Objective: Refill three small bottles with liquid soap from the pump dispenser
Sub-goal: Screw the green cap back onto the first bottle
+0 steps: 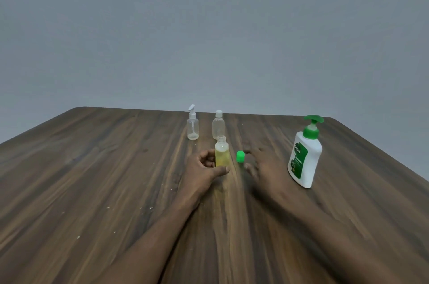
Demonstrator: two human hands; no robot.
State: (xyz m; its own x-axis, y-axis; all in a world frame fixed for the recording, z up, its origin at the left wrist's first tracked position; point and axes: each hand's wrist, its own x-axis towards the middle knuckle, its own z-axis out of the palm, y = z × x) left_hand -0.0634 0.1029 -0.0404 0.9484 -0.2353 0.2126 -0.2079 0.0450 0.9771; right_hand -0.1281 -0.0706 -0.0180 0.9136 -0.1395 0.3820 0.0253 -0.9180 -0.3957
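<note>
Nearest you, at centre frame, your left hand (204,165) gripped the small clear plastic bottle of yellow liquid (222,155) low on its body, with the thumb across the near side and the fingers curled round the far side. The bottle stood upright on the dark wood-grain table (92,179). Its long axis was vertical and its uncapped neck pointed straight up.

Just right of it, and apart from it, the small green screw cap (240,156) sat on the table. Your right hand (262,165) lay just right of the cap, fingers spread and slack, holding nothing. It was blurred, so I cannot tell whether a fingertip touched the cap.

That free hand was the nearer one to both the cap and the white pump dispenser with the green head (304,156), further right. The dispenser stood with a slight lean, and its spout seemed to point toward frame right, away from the open neck. For more soap you would likely have needed the neck under that spout. For capping, the cap only had to go left and up.

Farther back, above centre, stood a clear spray-top bottle (193,127) and a clear white-capped bottle (218,126), both closed and looking nearly empty.
</note>
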